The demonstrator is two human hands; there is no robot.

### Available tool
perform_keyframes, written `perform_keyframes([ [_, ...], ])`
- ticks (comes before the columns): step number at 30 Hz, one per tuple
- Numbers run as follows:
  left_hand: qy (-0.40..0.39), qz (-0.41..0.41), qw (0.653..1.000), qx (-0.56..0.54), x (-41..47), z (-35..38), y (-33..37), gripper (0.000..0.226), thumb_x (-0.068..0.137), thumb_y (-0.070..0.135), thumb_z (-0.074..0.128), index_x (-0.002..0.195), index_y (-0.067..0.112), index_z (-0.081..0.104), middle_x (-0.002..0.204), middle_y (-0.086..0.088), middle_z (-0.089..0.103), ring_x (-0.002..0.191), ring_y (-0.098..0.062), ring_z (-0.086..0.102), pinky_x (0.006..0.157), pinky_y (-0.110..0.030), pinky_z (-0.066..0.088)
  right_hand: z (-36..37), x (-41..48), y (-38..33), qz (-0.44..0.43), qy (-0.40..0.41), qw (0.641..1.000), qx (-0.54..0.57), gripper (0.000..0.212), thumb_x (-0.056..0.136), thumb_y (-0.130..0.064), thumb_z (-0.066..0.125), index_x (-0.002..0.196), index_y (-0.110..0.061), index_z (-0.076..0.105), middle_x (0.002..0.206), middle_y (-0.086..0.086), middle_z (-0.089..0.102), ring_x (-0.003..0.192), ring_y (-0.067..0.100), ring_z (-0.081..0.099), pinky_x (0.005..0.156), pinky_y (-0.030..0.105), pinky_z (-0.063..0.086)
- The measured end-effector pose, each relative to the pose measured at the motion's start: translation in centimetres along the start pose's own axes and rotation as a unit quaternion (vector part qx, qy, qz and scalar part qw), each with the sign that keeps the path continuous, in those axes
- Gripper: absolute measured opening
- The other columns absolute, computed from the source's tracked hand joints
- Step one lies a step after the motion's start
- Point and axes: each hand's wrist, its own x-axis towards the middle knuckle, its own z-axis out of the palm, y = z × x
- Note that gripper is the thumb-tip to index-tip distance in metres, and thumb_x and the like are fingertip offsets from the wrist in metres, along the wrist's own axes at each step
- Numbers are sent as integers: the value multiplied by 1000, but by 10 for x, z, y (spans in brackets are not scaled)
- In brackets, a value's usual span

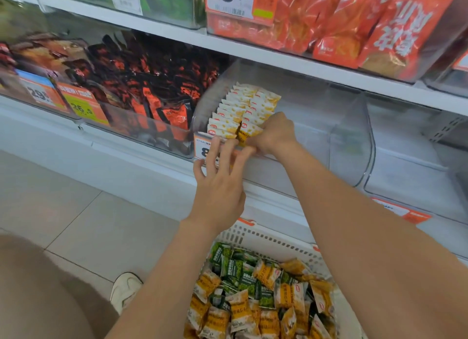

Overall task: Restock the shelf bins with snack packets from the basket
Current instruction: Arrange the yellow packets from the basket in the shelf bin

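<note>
A clear shelf bin (298,146) on the middle shelf holds two upright rows of white-and-yellow snack packets (243,108) at its left side. My right hand (273,133) reaches over the bin's front lip and grips a yellow packet (241,138) at the front of the right-hand row. My left hand (220,184) hovers just below, fingers spread and straight, the fingertips touching the bin's front edge and its price tag (202,148). Below, a white perforated basket (266,237) holds several yellow and green snack packets (260,293).
Left of the bin stands a bin of black-and-orange packets (152,93) with orange price tags. To the right is a clear bin (410,161). Orange bags (354,24) fill the upper shelf. Tiled floor (76,199), my shoe (126,288) and my leg lie at the lower left.
</note>
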Motion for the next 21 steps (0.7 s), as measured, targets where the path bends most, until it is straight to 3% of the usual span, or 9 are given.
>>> perform_keyframes([
  [2, 2, 4, 1000, 1, 0, 1, -1, 88, 74, 16, 59, 157, 29, 31, 166, -7, 21, 156, -40, 11, 107, -57, 33, 2, 6, -6, -4, 17, 1000, -5, 38, 68, -37, 86, 78, -20, 53, 78, -2, 56, 83, 18, 60, 58, 19, 42],
  [4, 3, 5, 1000, -5, 0, 2, 0, 89, 74, 14, 57, 158, 28, 31, 166, -8, 21, 156, -41, 11, 106, -57, 34, 1, 5, -10, -7, 34, 999, -18, 45, 69, -36, 89, 76, -19, 48, 79, -2, 52, 87, 16, 55, 68, 24, 45],
  [6, 6, 2, 1000, -12, 1, 3, 1, 89, 73, 13, 56, 157, 28, 32, 165, -8, 23, 156, -41, 11, 105, -57, 36, 3, 7, -8, -13, 34, 998, -42, 48, 67, -40, 91, 90, -15, 57, 93, 3, 60, 95, 19, 60, 70, 27, 48],
  [9, 10, 2, 1000, -17, 1, 2, 2, 88, 73, 12, 57, 156, 29, 34, 165, -7, 23, 156, -41, 11, 104, -56, 37, 0, 4, -5, 5, 45, 996, -71, 75, 62, -48, 94, 117, -9, 61, 115, 9, 62, 108, 26, 64, 78, 32, 52],
  [13, -3, 9, 999, -35, -3, -2, 0, 94, 74, 11, 58, 160, 31, 27, 168, -4, 17, 158, -38, 7, 107, -55, 36, -7, -1, 1, 45, -28, 995, 87, 77, 63, -35, 96, 123, -8, 55, 107, 0, 61, 109, 19, 63, 89, 32, 58],
  [15, -16, 7, 998, -54, -5, -5, 1, 96, 75, 10, 59, 161, 32, 23, 170, -2, 11, 159, -36, 2, 109, -57, 36, -14, -12, 6, 44, -49, 992, 110, 62, 75, -24, 86, 125, -8, 52, 107, 2, 60, 109, 24, 64, 89, 38, 60],
  [18, -23, 5, 996, -88, -8, -12, 4, 96, 79, 8, 60, 162, 31, 19, 172, -1, 4, 160, -32, -4, 114, -61, 31, -28, -42, 16, -59, 49, 993, 91, 25, 85, -13, 64, 110, -14, 60, 93, 7, 70, 83, 21, 70, 74, 32, 57],
  [20, -12, -2, 994, -106, -11, -16, 9, 92, 84, 9, 60, 163, 29, 17, 173, -2, 0, 160, -28, -6, 118, -59, 26, -38, -79, 27, -192, 147, 964, 109, 17, 88, -8, 57, 101, -19, 62, 76, -1, 69, 65, 11, 63, 64, 28, 49],
  [21, 2, -10, 993, -119, -14, -18, 13, 89, 85, 10, 60, 163, 26, 19, 173, -3, 1, 160, -27, -3, 118, -56, 26, -42, -100, 33, -249, 170, 946, 118, 16, 89, -7, 56, 98, -19, 63, 76, -5, 67, 65, 10, 61, 63, 26, 46],
])
